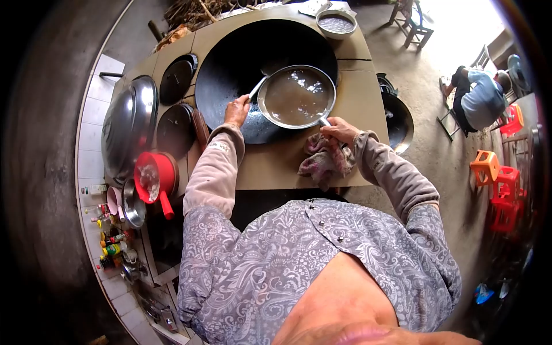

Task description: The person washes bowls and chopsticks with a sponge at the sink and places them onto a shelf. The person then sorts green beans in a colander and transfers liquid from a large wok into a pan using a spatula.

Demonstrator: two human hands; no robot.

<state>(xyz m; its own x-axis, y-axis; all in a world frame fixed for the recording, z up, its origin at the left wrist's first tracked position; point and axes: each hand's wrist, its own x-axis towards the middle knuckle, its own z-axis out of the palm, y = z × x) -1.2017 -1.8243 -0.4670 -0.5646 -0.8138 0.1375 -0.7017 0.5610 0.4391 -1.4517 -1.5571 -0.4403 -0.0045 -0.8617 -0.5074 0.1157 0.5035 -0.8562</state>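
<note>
A metal pan (296, 96) full of brownish liquid is over the right part of a large black wok (230, 63) set in the stove top. My right hand (340, 131) is closed on the pan's short handle at its lower right, with a stained cloth (325, 162) hanging just below that hand. Over the wok's lower left part, my left hand (237, 110) is closed round the light handle of a utensil (257, 88), which slants up to the pan's left rim. Whether the utensil touches the pan is hard to tell.
Left of the wok are dark round lids (176, 131), a large metal lid (129, 127) and a red strainer (155, 178). A white bowl (336, 24) stands at the back right corner. Further right, a person (483, 99) sits near red and orange stools (485, 167).
</note>
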